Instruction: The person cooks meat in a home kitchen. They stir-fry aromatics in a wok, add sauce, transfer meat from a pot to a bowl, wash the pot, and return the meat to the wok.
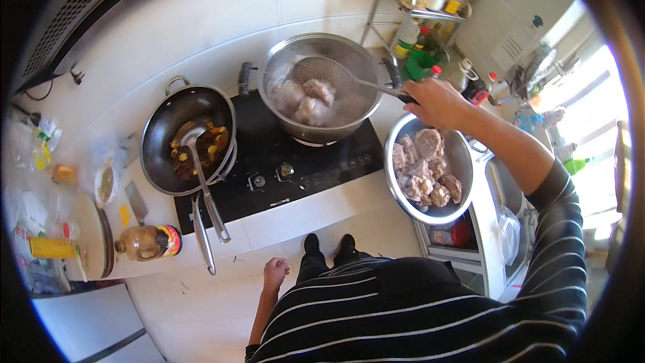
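My right hand (436, 103) grips the dark handle of a wire-mesh skimmer (327, 74). The skimmer's bowl is inside a steaming two-handled metal pot (322, 133), beside and partly behind pieces of meat (312, 111). Steam blurs the liquid around them. Under my right wrist stands a stainless steel bowl (393, 189) with several chunks of pale cooked meat (421, 171). My left hand (276, 273) hangs low at my side, in front of the counter, its fingers curled; nothing shows in it.
A wok (156, 161) with a ladle (201, 181) and browned seasonings stands left on the black gas hob (322, 176). Farther left are a brown sauce bottle (143, 243), a cleaver (136, 201) and a round chopping board (95, 242). A metal rack (375, 15) holds jars behind the pot.
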Demonstrator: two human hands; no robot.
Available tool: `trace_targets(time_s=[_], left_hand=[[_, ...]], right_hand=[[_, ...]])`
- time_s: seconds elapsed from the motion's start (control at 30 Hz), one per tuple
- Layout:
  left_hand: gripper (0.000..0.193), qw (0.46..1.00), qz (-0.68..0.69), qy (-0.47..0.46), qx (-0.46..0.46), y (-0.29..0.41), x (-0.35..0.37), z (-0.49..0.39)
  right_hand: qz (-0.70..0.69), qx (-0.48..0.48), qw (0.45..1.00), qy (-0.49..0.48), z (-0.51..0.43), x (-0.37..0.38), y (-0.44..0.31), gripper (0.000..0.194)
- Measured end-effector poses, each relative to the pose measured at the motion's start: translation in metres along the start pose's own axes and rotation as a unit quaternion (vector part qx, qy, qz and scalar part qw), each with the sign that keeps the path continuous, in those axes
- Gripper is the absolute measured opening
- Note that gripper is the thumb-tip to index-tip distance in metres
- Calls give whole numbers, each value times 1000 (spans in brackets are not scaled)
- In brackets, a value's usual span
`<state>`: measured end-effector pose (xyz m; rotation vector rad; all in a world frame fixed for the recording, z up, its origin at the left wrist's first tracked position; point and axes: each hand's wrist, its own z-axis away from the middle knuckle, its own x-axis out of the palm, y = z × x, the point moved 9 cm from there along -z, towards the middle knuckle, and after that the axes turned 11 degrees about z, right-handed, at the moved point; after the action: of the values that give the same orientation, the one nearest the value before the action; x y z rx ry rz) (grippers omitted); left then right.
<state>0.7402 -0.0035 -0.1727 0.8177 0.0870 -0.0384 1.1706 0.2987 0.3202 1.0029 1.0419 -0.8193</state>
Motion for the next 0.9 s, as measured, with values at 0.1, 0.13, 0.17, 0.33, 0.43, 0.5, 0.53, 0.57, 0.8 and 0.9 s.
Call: trace_targets(time_s=[0.1,0.13,0.17,0.33,0.43,0.5,0.53,0.57,0.8,0.9], left_hand=[[20,1000,-10,4,-20,11,6,4],[20,1000,10,-21,-21,-15,0,-11],[20,998,52,-8,-36,-23,0,-11],[22,999,-18,-34,-39,-7,5,-3],[23,999,-22,-37,-7,-6,1,-4],[23,999,-7,-16,-29,-16,-5,-14],[24,999,-26,-12,-29,-3,-3,-12],[24,998,-46,-16,-31,9,0,-10],[24,1000,-4,11,-15,19,-6,3],[24,999,5,8,-33,9,-6,11]], right_hand=[[81,-2,997,2,12,-29,-1,34],[99,-24,994,34,12,-40,-3,35],[134,-13,990,33,15,-44,0,35],[164,-38,985,47,60,-84,-1,34],[174,-73,982,10,68,-81,-7,36],[190,-77,979,2,65,-69,-22,17],[161,-100,981,36,63,-62,-30,14],[160,-101,982,19,60,-53,-32,13],[197,-124,972,36,41,-9,-83,14],[190,-97,975,66,35,11,-90,22]])
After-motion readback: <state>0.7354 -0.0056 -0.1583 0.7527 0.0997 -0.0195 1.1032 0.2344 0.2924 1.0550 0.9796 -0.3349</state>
